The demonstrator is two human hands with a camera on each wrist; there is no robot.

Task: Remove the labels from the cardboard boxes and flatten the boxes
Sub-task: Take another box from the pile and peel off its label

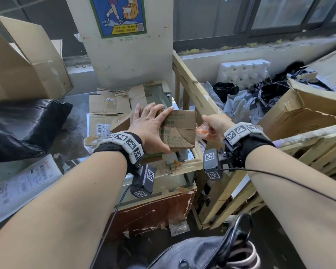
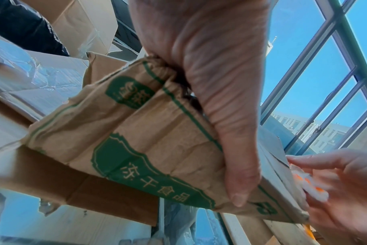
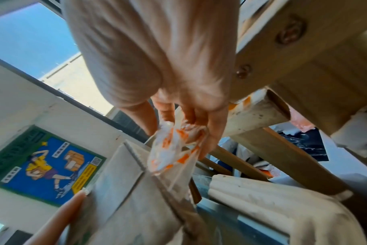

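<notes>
A small brown cardboard box point(image 1: 179, 129) with green print is held above a glass-topped cabinet. My left hand point(image 1: 151, 127) grips it, fingers spread over its top and thumb under its near edge; the left wrist view shows the thumb point(image 2: 237, 182) pressed on the box's printed side point(image 2: 136, 149). My right hand point(image 1: 214, 123), just right of the box, pinches a crumpled wad of clear tape with orange marks point(image 1: 204, 132). In the right wrist view the wad point(image 3: 172, 149) still trails a clear strip down to the box point(image 3: 136, 199).
Flattened cardboard point(image 1: 113, 109) lies behind the box. A large open box point(image 1: 27, 61) and a black bag point(image 1: 23, 125) sit on the left. A wooden crate frame point(image 1: 198, 94) on the right holds plastic bags, white foam point(image 1: 242, 72) and torn boxes point(image 1: 306, 111).
</notes>
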